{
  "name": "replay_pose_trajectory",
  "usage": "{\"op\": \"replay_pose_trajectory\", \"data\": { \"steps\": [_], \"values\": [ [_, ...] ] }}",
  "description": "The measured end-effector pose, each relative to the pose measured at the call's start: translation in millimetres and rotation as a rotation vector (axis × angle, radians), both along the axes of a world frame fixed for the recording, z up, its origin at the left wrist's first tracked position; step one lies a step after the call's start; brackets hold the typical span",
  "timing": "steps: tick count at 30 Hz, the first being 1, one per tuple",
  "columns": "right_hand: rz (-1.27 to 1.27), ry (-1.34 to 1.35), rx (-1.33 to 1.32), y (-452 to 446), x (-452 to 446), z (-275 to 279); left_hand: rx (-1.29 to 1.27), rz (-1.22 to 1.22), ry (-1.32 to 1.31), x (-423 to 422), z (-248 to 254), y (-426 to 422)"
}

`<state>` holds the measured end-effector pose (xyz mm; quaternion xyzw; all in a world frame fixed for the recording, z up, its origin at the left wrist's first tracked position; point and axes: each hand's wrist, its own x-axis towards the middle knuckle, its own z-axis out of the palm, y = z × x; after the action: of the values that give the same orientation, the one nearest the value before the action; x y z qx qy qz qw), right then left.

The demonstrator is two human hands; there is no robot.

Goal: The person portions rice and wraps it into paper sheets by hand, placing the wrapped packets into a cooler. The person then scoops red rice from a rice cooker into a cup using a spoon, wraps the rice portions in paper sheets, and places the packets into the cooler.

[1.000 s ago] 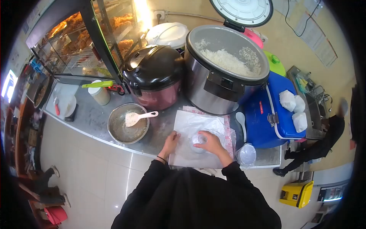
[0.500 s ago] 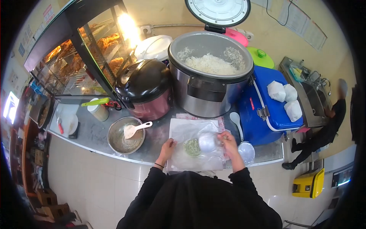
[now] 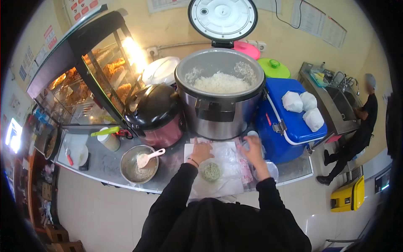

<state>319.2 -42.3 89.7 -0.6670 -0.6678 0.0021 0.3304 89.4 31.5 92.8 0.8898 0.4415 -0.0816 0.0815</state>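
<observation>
Along the back of the bench [image 3: 170,163], a heated case [image 3: 84,80] of fried food is standing at the left, a closed cooker [image 3: 155,115] is sitting beside it, and a big open cooker [image 3: 189,115] is showing white rice [image 3: 221,82] under its raised lid [image 3: 222,19]. A blue cooler [image 3: 275,145] is standing to the right and carrying three white packs [image 3: 292,102]. Nearer the front edge, a metal bowl [image 3: 133,175] is holding a paddle [image 3: 147,158], and a jar [image 3: 110,143] is standing behind it with a green handle [image 3: 105,131] lying across its top. At the far right, a co-worker [image 3: 365,136] is standing by a sink [image 3: 340,104]. The big cooker is blocking the space just behind the paper [image 3: 228,187], and the right forearm is partly covering a plastic-wrapped bowl [image 3: 272,171]. On the paper a greenish mound [image 3: 211,171] is lying uncovered, nearer the body than either hand. The left hand [image 3: 202,151] is reaching over the paper just beyond the mound, palm down; whether its fingers are pinching anything I cannot tell. The right hand [image 3: 253,152] is hovering to the right of the mound and well apart from it, fingers spread, near the white spoon [image 3: 252,133] whose end is showing past the fingertips.
</observation>
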Motion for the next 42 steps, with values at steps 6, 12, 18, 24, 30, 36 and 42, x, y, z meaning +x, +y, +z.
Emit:
{"op": "replay_pose_trajectory", "data": {
  "steps": [6,12,18,24,30,36,42],
  "values": [
    [0.34,0.069,-0.256,-28.1,-13.3,-10.9,-0.034,-0.263,-0.289,-21.7,-32.2,-40.7],
    [0.59,-0.044,-0.08,-89.0,-48.8,20.6,0.029,-0.178,-0.466,-31.3,-31.3,-118.4],
    [0.755,-0.297,-0.192,-90.0,-69.5,7.5,-0.309,-0.225,-0.741,-57.1,-38.9,-106.5],
    [0.626,0.13,-0.474,-66.0,-67.4,-5.5,-0.131,-0.282,-0.38,-53.4,2.6,-106.8],
    [0.289,0.162,-0.482,-57.6,-81.2,5.4,-0.157,-0.265,-0.343,-41.8,-20.7,-73.5],
    [0.693,-0.198,0.042,-85.5,-96.5,-32.4,-0.368,-0.066,-0.553,-42.3,-17.9,-48.7],
    [0.567,-0.509,-0.188,-77.4,-87.5,-49.8,0.219,-0.014,-0.868,-38.6,-35.3,-66.4]
  ]
}}
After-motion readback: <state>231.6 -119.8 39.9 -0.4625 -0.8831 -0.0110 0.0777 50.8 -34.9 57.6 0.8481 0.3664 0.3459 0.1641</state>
